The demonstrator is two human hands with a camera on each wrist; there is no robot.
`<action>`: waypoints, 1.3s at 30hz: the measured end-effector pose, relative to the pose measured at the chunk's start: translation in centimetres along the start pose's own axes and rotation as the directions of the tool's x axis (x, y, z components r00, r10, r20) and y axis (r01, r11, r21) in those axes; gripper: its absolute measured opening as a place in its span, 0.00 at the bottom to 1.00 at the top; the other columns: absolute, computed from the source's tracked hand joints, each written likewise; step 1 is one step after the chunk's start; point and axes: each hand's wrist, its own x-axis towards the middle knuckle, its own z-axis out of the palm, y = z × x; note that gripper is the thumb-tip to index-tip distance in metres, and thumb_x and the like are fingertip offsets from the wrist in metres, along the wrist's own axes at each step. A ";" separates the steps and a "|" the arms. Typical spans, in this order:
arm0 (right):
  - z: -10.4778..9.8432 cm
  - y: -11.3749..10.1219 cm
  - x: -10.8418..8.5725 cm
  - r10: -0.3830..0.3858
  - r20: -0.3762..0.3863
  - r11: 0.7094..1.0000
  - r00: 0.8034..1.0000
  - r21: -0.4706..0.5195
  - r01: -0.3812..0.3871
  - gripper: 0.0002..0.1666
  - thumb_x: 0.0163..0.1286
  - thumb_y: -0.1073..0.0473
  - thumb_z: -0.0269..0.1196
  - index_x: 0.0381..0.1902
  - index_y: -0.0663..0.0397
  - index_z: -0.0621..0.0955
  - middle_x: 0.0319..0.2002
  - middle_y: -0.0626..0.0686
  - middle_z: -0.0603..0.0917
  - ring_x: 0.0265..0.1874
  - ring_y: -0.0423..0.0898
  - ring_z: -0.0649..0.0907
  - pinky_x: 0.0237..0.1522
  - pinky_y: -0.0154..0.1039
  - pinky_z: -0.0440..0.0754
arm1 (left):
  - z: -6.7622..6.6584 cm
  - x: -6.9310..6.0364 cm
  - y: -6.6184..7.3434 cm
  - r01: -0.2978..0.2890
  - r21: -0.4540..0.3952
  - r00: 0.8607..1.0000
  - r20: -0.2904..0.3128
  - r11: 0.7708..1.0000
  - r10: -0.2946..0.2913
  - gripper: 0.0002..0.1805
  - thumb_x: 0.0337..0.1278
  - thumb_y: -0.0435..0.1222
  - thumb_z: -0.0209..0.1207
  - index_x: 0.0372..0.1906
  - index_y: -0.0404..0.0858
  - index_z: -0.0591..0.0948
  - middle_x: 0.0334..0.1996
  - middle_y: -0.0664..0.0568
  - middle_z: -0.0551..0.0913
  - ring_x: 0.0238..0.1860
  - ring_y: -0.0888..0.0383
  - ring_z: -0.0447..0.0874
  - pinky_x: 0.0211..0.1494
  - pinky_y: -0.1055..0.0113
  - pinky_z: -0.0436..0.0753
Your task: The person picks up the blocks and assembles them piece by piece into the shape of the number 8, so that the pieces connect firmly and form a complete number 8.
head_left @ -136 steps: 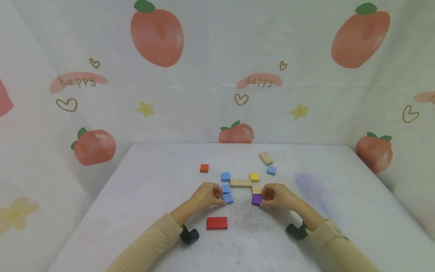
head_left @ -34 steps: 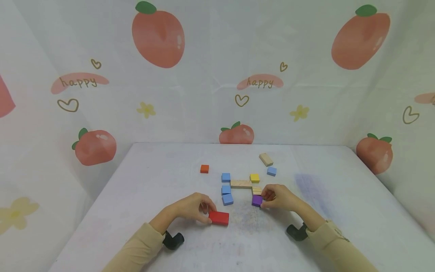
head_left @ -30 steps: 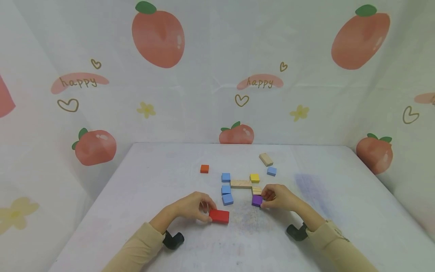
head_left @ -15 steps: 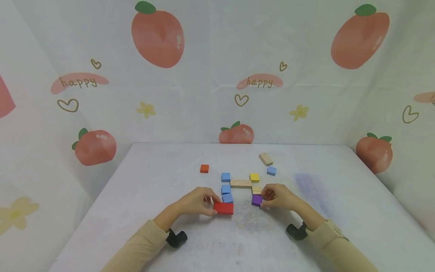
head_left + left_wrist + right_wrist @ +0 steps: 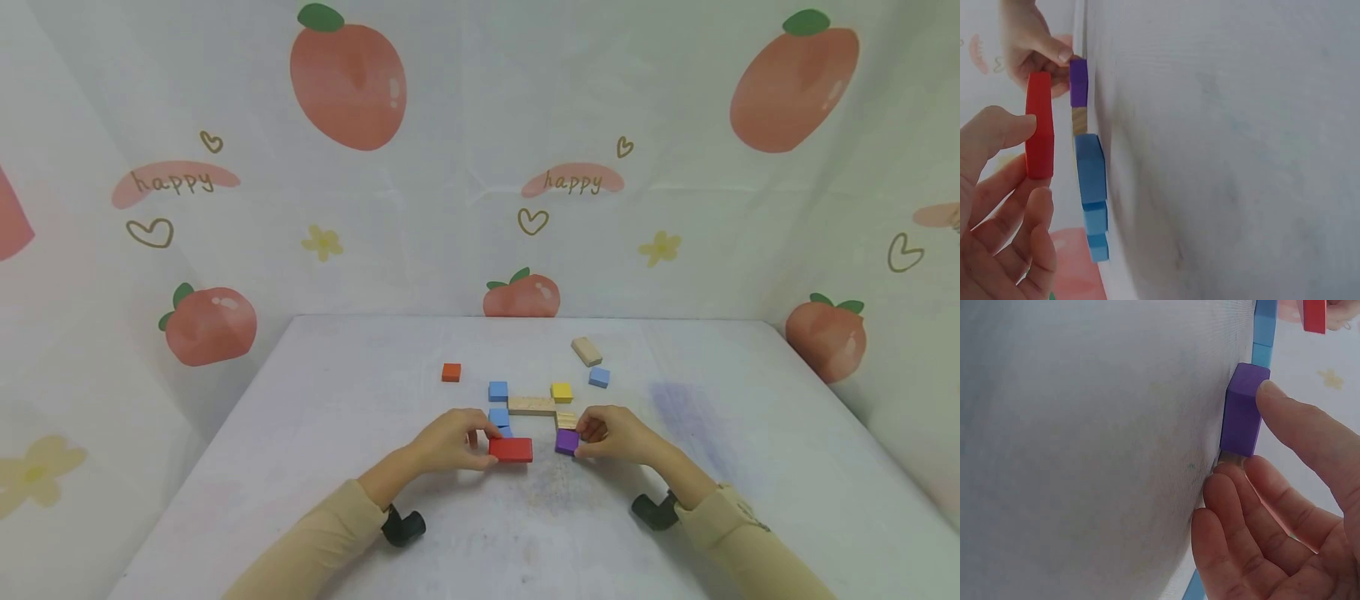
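My left hand (image 5: 452, 442) pinches a red rectangular block (image 5: 512, 451) between thumb and fingers. In the left wrist view that block hangs clear of the table, near a row of blue blocks (image 5: 1090, 169). From the head it partly hides the nearest blue block (image 5: 506, 432). My right hand (image 5: 618, 435) holds a purple block (image 5: 567, 442) on the table, thumb on one side and fingers at the other. Directly behind the purple block lies a small wood-grained block (image 5: 566, 420). A plain wooden plank (image 5: 532, 406) bridges the gap between the blue column and the wood-grained block.
A yellow block (image 5: 561, 392) and a far blue block (image 5: 498, 391) lie near the plank's ends. Farther off are an orange-red block (image 5: 451, 372), a loose blue block (image 5: 599, 377) and a pale wooden block (image 5: 587, 351). A printed curtain hangs behind the white table (image 5: 337, 375).
My left hand left the nearest blue block, took hold of the red block, lifted it and carried it forward and right. The right hand has stayed at the purple block.
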 end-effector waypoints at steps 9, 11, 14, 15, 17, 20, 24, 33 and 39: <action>0.0 0.2 0.1 0.009 0.001 1.000 1.000 -0.008 -0.009 0.17 0.52 0.58 0.71 0.35 0.59 0.77 0.31 0.51 0.81 0.31 0.38 0.78 0.34 0.27 0.78 | 0.8 1.0 1.1 0.037 0.050 0.999 -0.006 0.998 -0.037 0.15 0.48 0.38 0.65 0.44 0.42 0.84 0.36 0.55 0.82 0.23 0.70 0.68 0.30 0.78 0.71; 0.0 0.3 0.1 0.008 0.003 1.000 1.000 -0.010 -0.008 0.17 0.52 0.58 0.71 0.35 0.60 0.77 0.31 0.51 0.81 0.31 0.39 0.78 0.34 0.28 0.78 | 1.0 1.2 1.3 0.046 0.058 0.999 -0.005 0.997 -0.046 0.15 0.49 0.39 0.65 0.44 0.42 0.84 0.36 0.55 0.83 0.23 0.69 0.68 0.30 0.78 0.71; 0.0 0.2 0.1 0.008 0.002 1.000 1.000 -0.007 -0.008 0.17 0.52 0.58 0.71 0.35 0.60 0.77 0.31 0.52 0.81 0.31 0.40 0.78 0.34 0.28 0.79 | 1.3 1.5 1.6 0.052 0.076 0.999 -0.007 0.996 -0.052 0.15 0.49 0.39 0.65 0.45 0.42 0.84 0.37 0.56 0.83 0.25 0.68 0.70 0.31 0.78 0.71; 0.0 0.2 0.1 0.010 0.002 1.000 1.000 -0.007 -0.010 0.17 0.52 0.58 0.71 0.35 0.60 0.77 0.31 0.52 0.81 0.31 0.40 0.78 0.34 0.28 0.79 | 1.4 1.5 1.7 0.057 0.079 0.998 -0.007 0.995 -0.057 0.16 0.49 0.39 0.65 0.45 0.42 0.84 0.37 0.55 0.83 0.26 0.66 0.71 0.31 0.78 0.71; 0.0 0.2 0.1 0.008 0.003 1.000 1.000 -0.010 -0.008 0.17 0.52 0.58 0.71 0.35 0.60 0.77 0.31 0.52 0.81 0.31 0.40 0.78 0.34 0.28 0.78 | 1.6 1.7 1.8 0.062 0.093 0.998 -0.005 0.994 -0.062 0.16 0.48 0.40 0.65 0.45 0.42 0.84 0.38 0.55 0.84 0.30 0.65 0.73 0.33 0.77 0.72; -0.1 0.2 0.1 0.016 0.002 1.000 1.000 -0.010 -0.016 0.17 0.52 0.58 0.71 0.35 0.60 0.77 0.31 0.51 0.81 0.31 0.39 0.79 0.34 0.28 0.78 | 1.8 1.9 2.0 0.072 0.121 0.997 0.000 0.990 -0.073 0.17 0.49 0.41 0.65 0.46 0.43 0.84 0.41 0.56 0.84 0.36 0.63 0.75 0.38 0.77 0.74; -0.1 0.2 0.1 0.006 0.001 1.000 1.000 -0.011 -0.006 0.17 0.52 0.58 0.71 0.35 0.60 0.77 0.31 0.51 0.81 0.31 0.39 0.79 0.34 0.28 0.78 | 2.1 2.1 2.3 0.087 0.146 0.996 0.011 0.985 -0.090 0.17 0.50 0.41 0.64 0.47 0.44 0.83 0.43 0.56 0.84 0.41 0.63 0.76 0.44 0.74 0.76; -0.1 0.3 0.1 -0.005 0.003 1.000 1.000 -0.009 0.005 0.17 0.52 0.58 0.71 0.34 0.61 0.77 0.31 0.51 0.81 0.31 0.39 0.79 0.34 0.26 0.77 | 2.3 2.5 2.6 0.090 0.188 0.995 0.027 0.978 -0.097 0.17 0.49 0.41 0.65 0.47 0.44 0.83 0.44 0.56 0.83 0.42 0.63 0.77 0.46 0.72 0.77; -0.1 0.4 0.2 -0.003 0.007 1.000 1.000 -0.005 0.003 0.17 0.52 0.58 0.71 0.35 0.61 0.77 0.31 0.51 0.81 0.31 0.39 0.79 0.34 0.26 0.78 | 2.5 2.7 2.7 0.078 0.211 0.996 0.025 0.974 -0.085 0.16 0.49 0.41 0.64 0.46 0.44 0.84 0.43 0.56 0.84 0.40 0.63 0.77 0.44 0.73 0.76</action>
